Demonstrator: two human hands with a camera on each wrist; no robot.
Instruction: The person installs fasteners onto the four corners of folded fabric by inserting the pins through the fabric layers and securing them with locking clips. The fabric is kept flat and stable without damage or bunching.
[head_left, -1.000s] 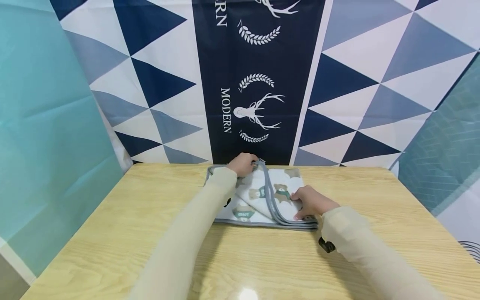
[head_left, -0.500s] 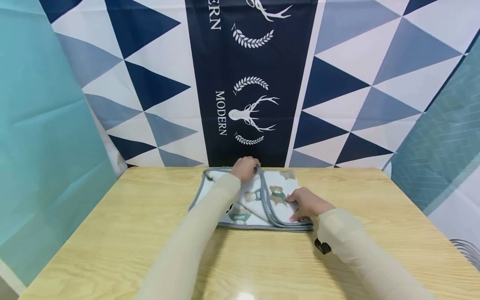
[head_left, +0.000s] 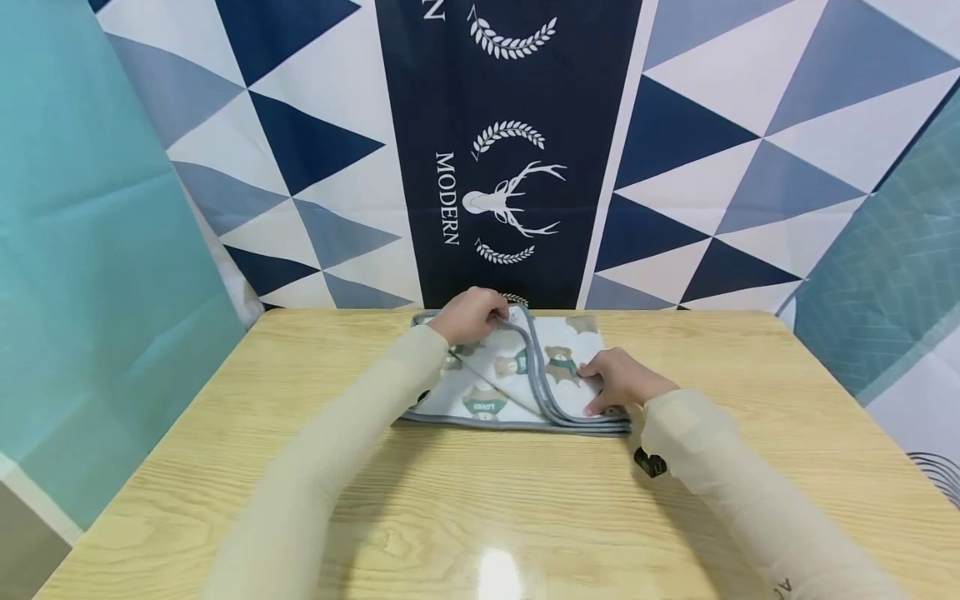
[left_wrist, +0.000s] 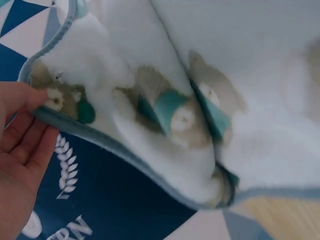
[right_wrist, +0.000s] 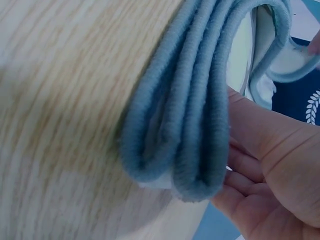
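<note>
A folded white blanket with brown bears and grey-blue edging lies near the table's back edge. My left hand pinches the edge of its upper layer at the back. In the left wrist view, the thumb of that hand presses on a bear print while its fingers curl behind the edging, and the raised flap stretches away from it. On the right end of the blanket rests my right hand, thumb and fingers spread apart. The right wrist view shows this hand against the stacked edging.
A wooden table spreads in front of the blanket. Behind it hangs a patterned cloth with triangles and a deer head. Teal cloth closes off the left side, and another teal panel stands at the right.
My left hand has drawn the blanket's edge slightly to the left, and the lifted edging now bends more toward it. My right hand has stayed in place on the blanket. The head view has shifted.
</note>
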